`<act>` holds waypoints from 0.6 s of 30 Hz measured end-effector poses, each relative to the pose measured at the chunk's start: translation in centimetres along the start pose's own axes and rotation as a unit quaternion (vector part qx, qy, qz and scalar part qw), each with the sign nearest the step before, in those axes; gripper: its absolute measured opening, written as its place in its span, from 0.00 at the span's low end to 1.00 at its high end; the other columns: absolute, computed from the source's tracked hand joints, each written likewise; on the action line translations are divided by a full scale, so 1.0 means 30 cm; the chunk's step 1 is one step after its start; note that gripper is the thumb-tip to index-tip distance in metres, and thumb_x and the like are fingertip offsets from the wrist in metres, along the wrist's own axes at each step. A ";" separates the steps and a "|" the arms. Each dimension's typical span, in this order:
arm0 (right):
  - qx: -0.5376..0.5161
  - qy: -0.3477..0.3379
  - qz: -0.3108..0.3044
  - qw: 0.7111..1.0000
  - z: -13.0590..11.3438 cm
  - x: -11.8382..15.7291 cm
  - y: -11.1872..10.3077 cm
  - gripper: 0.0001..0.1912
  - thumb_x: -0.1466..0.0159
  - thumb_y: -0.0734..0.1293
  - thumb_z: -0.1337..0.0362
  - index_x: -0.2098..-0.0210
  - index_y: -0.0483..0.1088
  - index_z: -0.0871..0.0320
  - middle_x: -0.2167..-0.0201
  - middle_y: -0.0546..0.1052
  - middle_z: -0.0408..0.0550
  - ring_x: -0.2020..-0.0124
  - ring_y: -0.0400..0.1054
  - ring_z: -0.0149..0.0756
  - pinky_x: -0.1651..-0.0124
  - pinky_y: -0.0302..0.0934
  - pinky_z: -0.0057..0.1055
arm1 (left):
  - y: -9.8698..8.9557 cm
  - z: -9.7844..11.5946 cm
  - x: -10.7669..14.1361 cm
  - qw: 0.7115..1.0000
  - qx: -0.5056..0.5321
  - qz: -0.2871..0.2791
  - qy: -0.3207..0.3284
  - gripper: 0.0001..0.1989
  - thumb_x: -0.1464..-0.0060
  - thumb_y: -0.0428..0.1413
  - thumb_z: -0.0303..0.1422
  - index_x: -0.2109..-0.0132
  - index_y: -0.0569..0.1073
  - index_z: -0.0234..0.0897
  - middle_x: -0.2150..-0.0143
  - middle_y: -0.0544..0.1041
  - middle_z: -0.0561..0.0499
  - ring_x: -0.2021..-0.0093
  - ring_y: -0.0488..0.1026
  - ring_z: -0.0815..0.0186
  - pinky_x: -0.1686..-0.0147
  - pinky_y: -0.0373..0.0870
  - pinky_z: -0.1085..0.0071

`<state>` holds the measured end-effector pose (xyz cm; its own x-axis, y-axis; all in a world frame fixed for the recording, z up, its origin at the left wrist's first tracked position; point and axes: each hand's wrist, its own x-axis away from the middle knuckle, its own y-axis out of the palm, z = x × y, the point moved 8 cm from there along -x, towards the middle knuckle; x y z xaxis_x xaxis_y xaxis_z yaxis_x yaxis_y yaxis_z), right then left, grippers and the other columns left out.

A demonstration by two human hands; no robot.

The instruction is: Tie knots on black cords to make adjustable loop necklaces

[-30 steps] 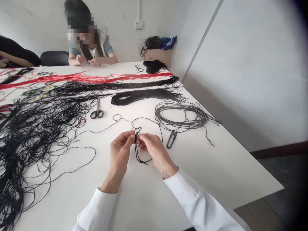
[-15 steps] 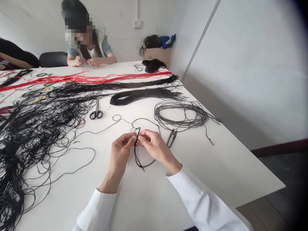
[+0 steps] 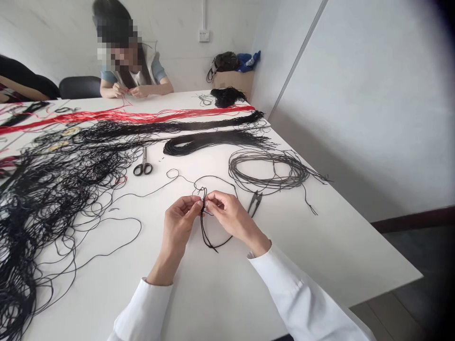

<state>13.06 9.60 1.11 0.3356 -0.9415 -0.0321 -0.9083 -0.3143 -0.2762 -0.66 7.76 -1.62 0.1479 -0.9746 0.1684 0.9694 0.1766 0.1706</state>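
Observation:
Both my hands work close together above the white table (image 3: 313, 237). My left hand (image 3: 179, 220) and my right hand (image 3: 229, 213) pinch a thin black cord (image 3: 203, 213) between their fingertips. Its twisted length hangs below them, and a looser strand runs off across the table. Just past my right fingers lie black thread snips (image 3: 254, 203), not touched. Black scissors (image 3: 142, 163) lie farther off, beyond my left hand.
A big tangle of black cord (image 3: 46, 199) spreads across the table's left side. Beyond lie a coil of black cord (image 3: 266, 173), black bundles (image 3: 213, 141) and red cords (image 3: 142, 116). A co-worker (image 3: 131, 80) handles red cord at the far side. The table's right edge (image 3: 355, 222) drops away.
My hands have drawn closer together and slightly higher, with the cord now hanging straighter below them. My right hand now partly covers the thread snips.

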 end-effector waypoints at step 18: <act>0.065 0.004 -0.033 0.997 0.010 0.012 -0.004 0.12 0.31 0.61 0.58 0.64 0.74 0.55 0.69 0.76 0.44 0.70 0.66 0.34 0.66 0.57 0.31 | -0.043 0.033 -0.003 0.998 0.039 0.036 0.017 0.16 0.46 0.63 0.44 0.63 0.73 0.36 0.58 0.74 0.46 0.60 0.74 0.61 0.66 0.75 0.66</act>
<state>13.35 9.34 0.84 0.3916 -0.9201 -0.0020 -0.8438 -0.3582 -0.3996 -2.12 7.76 -0.91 0.2236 -0.9630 0.1506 0.9383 0.2545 0.2343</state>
